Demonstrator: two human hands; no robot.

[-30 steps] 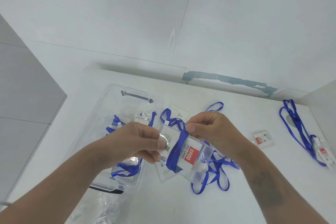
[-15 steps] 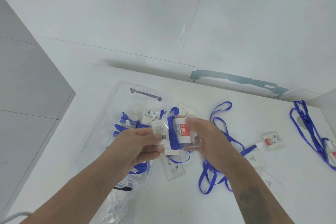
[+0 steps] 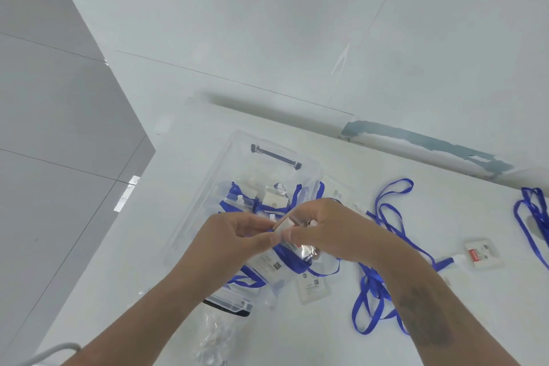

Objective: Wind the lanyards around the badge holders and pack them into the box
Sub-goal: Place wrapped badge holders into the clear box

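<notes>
Both hands meet at centre frame, just above the near right edge of the clear box (image 3: 208, 202). Our left hand (image 3: 237, 235) and right hand (image 3: 335, 232) each pinch the badge holder (image 3: 292, 246), its blue lanyard (image 3: 292, 261) partly wound beneath. We judge the wrap could slacken and slide off if either pinch eases. The loose tail hanging at lower centre might snag the unwound lanyards (image 3: 383, 217) lying on the surface (image 3: 326, 336) to the right.

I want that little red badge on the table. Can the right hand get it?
Probably yes. The red badge lies bare on the table right of the right hand, but that hand is holding a badge holder.
</notes>
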